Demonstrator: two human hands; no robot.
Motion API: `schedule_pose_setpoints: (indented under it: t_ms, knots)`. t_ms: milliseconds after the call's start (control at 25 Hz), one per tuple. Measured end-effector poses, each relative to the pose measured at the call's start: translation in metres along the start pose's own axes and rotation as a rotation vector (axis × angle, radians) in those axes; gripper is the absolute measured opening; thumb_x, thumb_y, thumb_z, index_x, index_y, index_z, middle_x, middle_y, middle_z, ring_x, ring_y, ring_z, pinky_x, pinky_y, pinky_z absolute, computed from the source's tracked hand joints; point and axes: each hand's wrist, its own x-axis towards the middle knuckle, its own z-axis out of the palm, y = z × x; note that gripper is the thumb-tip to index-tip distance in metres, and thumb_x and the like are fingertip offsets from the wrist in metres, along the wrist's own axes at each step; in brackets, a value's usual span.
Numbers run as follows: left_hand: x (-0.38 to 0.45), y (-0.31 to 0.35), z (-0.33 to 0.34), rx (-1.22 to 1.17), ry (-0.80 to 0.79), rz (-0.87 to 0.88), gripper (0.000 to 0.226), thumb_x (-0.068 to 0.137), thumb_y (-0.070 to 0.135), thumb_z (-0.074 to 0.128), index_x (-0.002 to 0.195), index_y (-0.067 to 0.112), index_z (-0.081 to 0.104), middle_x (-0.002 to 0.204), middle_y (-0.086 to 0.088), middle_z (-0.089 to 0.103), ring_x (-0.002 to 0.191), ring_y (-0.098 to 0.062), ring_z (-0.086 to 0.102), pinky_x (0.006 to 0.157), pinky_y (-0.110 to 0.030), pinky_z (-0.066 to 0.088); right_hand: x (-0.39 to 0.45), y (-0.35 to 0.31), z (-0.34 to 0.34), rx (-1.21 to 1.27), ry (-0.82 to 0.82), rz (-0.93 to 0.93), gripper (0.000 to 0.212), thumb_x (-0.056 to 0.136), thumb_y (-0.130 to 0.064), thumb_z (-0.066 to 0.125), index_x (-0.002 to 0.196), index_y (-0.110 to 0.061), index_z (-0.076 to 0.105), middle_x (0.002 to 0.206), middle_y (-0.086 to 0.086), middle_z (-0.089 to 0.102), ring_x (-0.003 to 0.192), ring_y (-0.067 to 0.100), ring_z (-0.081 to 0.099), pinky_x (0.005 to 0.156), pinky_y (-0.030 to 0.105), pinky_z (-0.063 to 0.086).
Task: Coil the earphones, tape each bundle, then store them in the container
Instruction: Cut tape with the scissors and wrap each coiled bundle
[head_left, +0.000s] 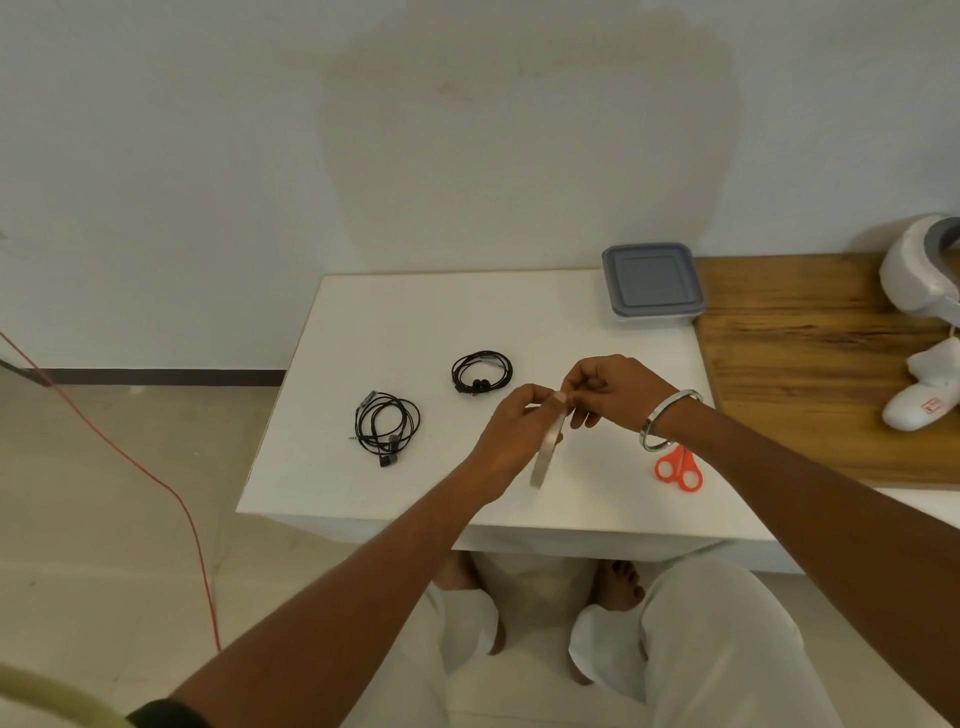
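Left hand (511, 431) grips tape roll (546, 451) on edge; right hand (608, 391) fingers pinch its top. 2 coiled earphones (387, 427) (481, 373) lie left; lidded container (652, 283) far right.

The left hand (511, 431) is gripping a tape roll (546, 452) above the white table's (363, 322) near edge while the right hand (613, 387) is pinching at its top. Two coiled earphones (387, 428) (481, 372) are lying mid-table (apart), the lidded container (652, 283) sitting at the far right corner, orange scissors (679, 467) near the right edge.
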Motion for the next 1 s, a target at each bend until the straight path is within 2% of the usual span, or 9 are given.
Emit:
schedule_pose_setpoints:
  t_ms: [120,240,360,560,720,800,920,1000]
  knots:
    - [0.001,-0.001,-0.007,-0.052,-0.066,0.005,0.009,0.089,0.020,0.066,0.097,0.015,0.063,0.096,-0.005,0.070,0.097,-0.024,0.066,0.099,-0.046,0.050,0.003,-0.001,-0.002,-0.020,-0.048,-0.003,0.004,0.091,-0.013,0.060,0.091,-0.013,0.064,0.075,0.003,0.071,0.064,0.009,0.069,0.060,0.013,0.053]
    - [-0.002,-0.010,-0.013,0.075,-0.143,0.091,0.018,0.082,0.018,0.074,0.099,0.020,0.067,0.109,0.001,0.069,0.110,-0.012,0.062,0.101,-0.035,0.047,0.004,0.001,-0.006,-0.013,-0.096,0.007,0.006,0.091,-0.012,0.058,0.092,-0.012,0.064,0.078,0.006,0.072,0.066,0.012,0.070,0.062,0.017,0.056]
    - [-0.004,-0.012,-0.015,0.231,-0.194,0.148,0.033,0.081,0.018,0.076,0.112,0.022,0.067,0.120,0.006,0.061,0.116,-0.005,0.055,0.098,-0.023,0.042,0.003,0.004,-0.007,-0.035,-0.153,0.031,0.008,0.092,-0.011,0.058,0.095,-0.012,0.065,0.077,0.005,0.073,0.065,0.011,0.070,0.064,0.020,0.058]
    - [0.001,-0.004,-0.024,0.342,-0.333,0.125,0.055,0.072,0.015,0.083,0.122,0.024,0.060,0.127,0.004,0.052,0.119,-0.006,0.052,0.101,-0.029,0.044,0.005,0.006,-0.008,-0.062,-0.186,0.052,0.009,0.091,-0.008,0.058,0.096,-0.010,0.065,0.079,0.004,0.072,0.071,0.013,0.071,0.068,0.023,0.059]
    - [0.000,0.004,-0.026,0.391,-0.443,0.095,0.064,0.073,0.012,0.082,0.128,0.026,0.053,0.134,0.007,0.044,0.122,-0.008,0.050,0.100,-0.030,0.047,0.008,0.008,-0.012,-0.041,-0.186,0.072,0.008,0.090,-0.010,0.060,0.095,-0.010,0.066,0.082,0.006,0.073,0.072,0.014,0.072,0.068,0.022,0.059]
    - [0.000,0.006,-0.025,0.354,-0.419,0.069,0.055,0.077,0.017,0.080,0.125,0.022,0.055,0.131,0.006,0.047,0.118,-0.010,0.055,0.097,-0.031,0.051,0.008,0.008,-0.012,-0.009,-0.186,0.082,0.008,0.089,-0.010,0.061,0.094,-0.010,0.067,0.082,0.007,0.073,0.071,0.014,0.072,0.068,0.022,0.059]
    - [0.001,0.000,-0.016,0.287,-0.230,0.073,0.035,0.082,0.026,0.076,0.114,0.017,0.064,0.118,0.008,0.058,0.099,-0.012,0.067,0.093,-0.038,0.055,0.009,0.007,-0.009,0.031,-0.181,0.096,0.008,0.089,-0.009,0.062,0.094,-0.008,0.068,0.080,0.008,0.073,0.067,0.013,0.072,0.064,0.020,0.058]
    - [0.002,-0.006,-0.012,0.335,-0.161,0.120,0.034,0.080,0.025,0.078,0.110,0.020,0.065,0.115,0.011,0.061,0.096,-0.007,0.067,0.090,-0.033,0.055,0.009,0.006,-0.009,0.050,-0.195,0.107,0.008,0.088,-0.008,0.062,0.094,-0.006,0.068,0.081,0.010,0.073,0.068,0.015,0.072,0.065,0.022,0.058]
